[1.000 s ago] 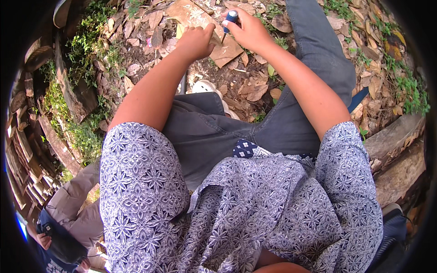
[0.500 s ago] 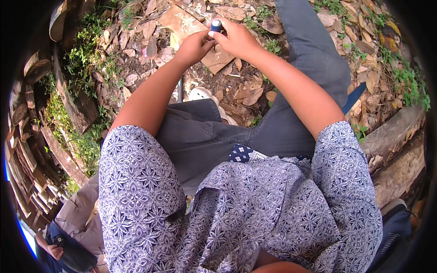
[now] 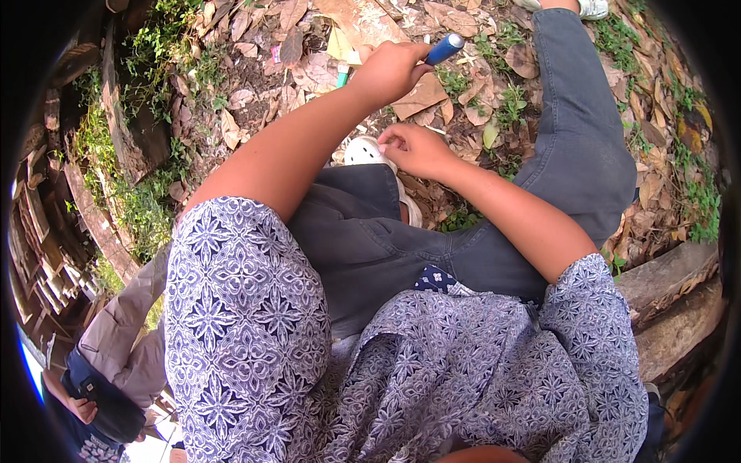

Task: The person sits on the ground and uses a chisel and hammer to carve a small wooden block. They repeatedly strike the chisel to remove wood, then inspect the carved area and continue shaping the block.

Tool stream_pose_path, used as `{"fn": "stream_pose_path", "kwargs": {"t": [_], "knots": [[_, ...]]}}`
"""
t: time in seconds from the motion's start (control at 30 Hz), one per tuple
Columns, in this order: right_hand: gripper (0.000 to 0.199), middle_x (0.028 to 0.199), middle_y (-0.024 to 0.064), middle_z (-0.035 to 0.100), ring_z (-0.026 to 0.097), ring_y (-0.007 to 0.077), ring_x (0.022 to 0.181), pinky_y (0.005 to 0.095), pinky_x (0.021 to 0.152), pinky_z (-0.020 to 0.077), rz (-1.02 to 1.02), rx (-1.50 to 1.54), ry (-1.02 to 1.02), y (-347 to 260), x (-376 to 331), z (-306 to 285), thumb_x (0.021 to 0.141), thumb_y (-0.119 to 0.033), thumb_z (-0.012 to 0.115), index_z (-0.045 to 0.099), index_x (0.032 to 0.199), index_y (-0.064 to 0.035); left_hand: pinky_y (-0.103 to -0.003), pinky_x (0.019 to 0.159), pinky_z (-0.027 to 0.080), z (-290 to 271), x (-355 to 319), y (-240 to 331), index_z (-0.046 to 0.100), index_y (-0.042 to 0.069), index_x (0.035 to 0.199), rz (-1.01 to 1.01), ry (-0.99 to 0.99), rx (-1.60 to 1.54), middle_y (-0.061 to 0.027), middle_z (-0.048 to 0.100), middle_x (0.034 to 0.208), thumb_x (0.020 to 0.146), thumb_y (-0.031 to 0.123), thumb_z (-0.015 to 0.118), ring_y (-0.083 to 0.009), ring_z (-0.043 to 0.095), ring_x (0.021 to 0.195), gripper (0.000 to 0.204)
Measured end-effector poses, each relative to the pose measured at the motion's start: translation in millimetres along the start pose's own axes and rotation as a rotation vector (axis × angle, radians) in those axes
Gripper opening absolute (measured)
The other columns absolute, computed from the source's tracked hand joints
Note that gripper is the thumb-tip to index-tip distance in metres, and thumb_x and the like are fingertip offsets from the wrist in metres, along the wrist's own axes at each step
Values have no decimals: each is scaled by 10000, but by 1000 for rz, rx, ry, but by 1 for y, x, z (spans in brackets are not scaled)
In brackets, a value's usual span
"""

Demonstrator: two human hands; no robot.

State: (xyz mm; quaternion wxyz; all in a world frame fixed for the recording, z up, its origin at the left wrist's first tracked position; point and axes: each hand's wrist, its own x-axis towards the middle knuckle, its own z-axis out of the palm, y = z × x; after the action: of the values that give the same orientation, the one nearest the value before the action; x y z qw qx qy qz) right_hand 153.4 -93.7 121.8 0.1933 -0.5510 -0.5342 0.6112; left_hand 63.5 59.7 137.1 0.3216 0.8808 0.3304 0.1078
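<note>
My left hand point(image 3: 390, 76) is closed round a blue handle point(image 3: 444, 49) with a pale round end cap. The handle sticks out to the right of the fist, and whatever lies at its other end is hidden. Lower down, my right hand point(image 3: 421, 151) hovers apart from the left one, over a white clog point(image 3: 366, 151). Its fingers are curled and pinched together; anything between them is too small to make out. A small green and whitish object point(image 3: 343, 74) shows beside my left wrist; I cannot tell whether it touches the hand.
Dry leaves cover the ground, with a brown board point(image 3: 359, 21) strewn with pale shavings beyond my left hand. My trousered leg point(image 3: 575, 116) stretches out on the right. Split logs point(image 3: 670, 285) lie at the right, stacked wood point(image 3: 42, 247) at the left. Another person's hand point(image 3: 82, 410) shows lower left.
My hands were together around the blue-capped tool. They have separated: the left has moved right with the blue handle, while the right has let go and come down nearer to me.
</note>
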Motion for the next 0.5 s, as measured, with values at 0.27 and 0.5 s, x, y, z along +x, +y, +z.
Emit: {"fn": "stream_pose_path", "kwargs": {"t": [0.27, 0.5], "knots": [[302, 1056, 174, 685, 659, 337, 1019, 488, 919, 496, -514, -10, 339, 23, 141, 119, 935, -332, 638, 678, 1095, -79, -489, 824, 506, 11, -5, 8, 688, 87, 1049, -15, 40, 33, -165, 725, 902, 907, 138, 697, -376, 695, 883, 151], [262, 1039, 161, 690, 656, 331, 975, 482, 876, 499, -447, -38, 420, 11, 151, 125, 919, -319, 644, 669, 1012, -76, -506, 747, 500, -1, 0, 7, 680, 75, 1001, -90, 22, -27, -169, 710, 845, 892, 155, 706, -397, 663, 785, 138]]}}
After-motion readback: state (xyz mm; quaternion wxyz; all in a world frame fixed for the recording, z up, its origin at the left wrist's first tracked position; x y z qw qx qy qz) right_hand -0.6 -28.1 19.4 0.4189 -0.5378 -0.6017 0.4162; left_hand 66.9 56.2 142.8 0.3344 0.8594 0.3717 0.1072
